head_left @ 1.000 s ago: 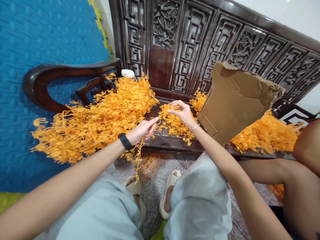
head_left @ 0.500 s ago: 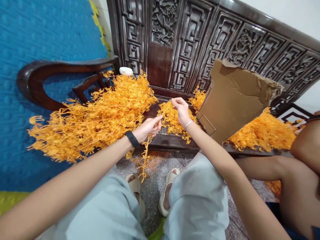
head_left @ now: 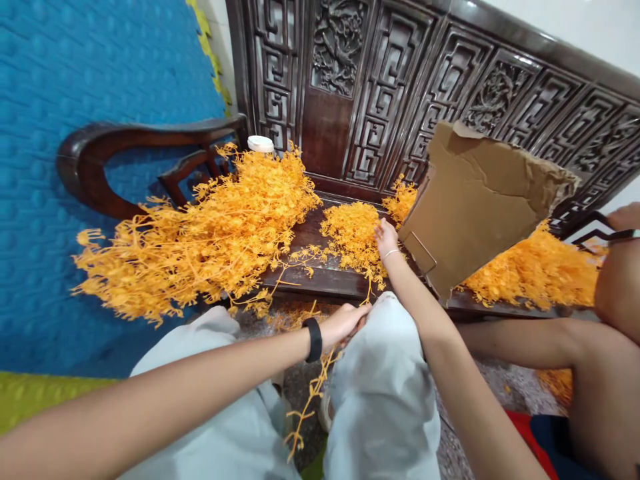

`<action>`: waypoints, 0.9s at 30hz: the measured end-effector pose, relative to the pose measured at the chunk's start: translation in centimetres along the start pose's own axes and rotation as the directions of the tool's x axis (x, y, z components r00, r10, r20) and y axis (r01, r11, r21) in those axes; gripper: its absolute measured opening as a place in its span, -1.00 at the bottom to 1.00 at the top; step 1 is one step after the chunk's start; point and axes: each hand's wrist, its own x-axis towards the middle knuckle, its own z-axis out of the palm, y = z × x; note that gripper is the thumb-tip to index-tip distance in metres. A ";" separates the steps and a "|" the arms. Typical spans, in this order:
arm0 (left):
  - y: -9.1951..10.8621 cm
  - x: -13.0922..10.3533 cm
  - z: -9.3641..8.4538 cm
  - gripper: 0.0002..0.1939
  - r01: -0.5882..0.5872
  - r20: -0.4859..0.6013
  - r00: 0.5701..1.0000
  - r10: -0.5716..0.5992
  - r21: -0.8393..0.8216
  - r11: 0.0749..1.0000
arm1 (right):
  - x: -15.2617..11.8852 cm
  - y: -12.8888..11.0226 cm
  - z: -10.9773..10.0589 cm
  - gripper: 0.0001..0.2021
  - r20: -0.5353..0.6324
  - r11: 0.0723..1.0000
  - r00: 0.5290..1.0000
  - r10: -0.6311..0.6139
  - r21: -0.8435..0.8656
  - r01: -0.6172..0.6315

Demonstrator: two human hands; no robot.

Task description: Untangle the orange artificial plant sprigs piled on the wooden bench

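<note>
My left hand [head_left: 345, 325] is closed around the stem of an orange artificial flower branch [head_left: 310, 400], held low beside my right knee. The branch's thin tail hangs toward the floor, and a bit of it shows above the fingers. My right hand [head_left: 386, 237] is at the right edge of a small pile of orange flower sprigs [head_left: 353, 230] on the dark wooden bench [head_left: 330, 283]. Its fingers look loosely apart against the pile, with the tips partly hidden. One loose sprig [head_left: 290, 263] lies across the bench's front, left of the pile.
A big heap of orange branches [head_left: 215, 240] covers the bench's left end, with a white round lid [head_left: 261, 143] behind it. At right a cardboard piece [head_left: 480, 200] leans before another orange heap [head_left: 535, 270]. Another person's leg [head_left: 560, 340] is close on the right.
My left hand has moved down and right, toward my knee, with the branch. My right hand has gone from a pinch above the pile to its right edge. A loose sprig now lies on the bench.
</note>
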 end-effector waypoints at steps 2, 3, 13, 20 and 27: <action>-0.2 0.3 -0.4 -0.47 -0.012 -0.019 1.000 0.013 0.016 1.000 | -0.2 1.0 -0.4 -0.93 0.033 1.000 0.999 -0.012 0.013 0.011; -0.1 0.5 -0.7 -0.46 -0.030 -0.025 0.999 0.031 0.030 0.999 | -0.1 1.2 -0.4 -0.93 0.039 1.000 0.999 -0.013 0.021 0.012; 3.2 1.7 -3.1 -0.46 -0.214 -0.078 0.974 0.210 -0.041 0.976 | 2.2 -2.7 1.8 -0.72 0.148 0.965 0.980 -0.133 -0.205 0.162; 4.6 0.3 -6.0 -0.46 -0.342 -0.111 0.937 0.332 -0.088 0.936 | -1.2 -4.7 3.9 -0.79 0.520 0.927 0.852 0.059 -0.344 0.146; 3.2 -0.2 -8.5 -0.44 -0.287 -0.050 0.956 0.289 0.045 0.957 | -8.4 -2.6 1.6 -0.69 0.790 0.896 0.526 0.315 -0.430 0.110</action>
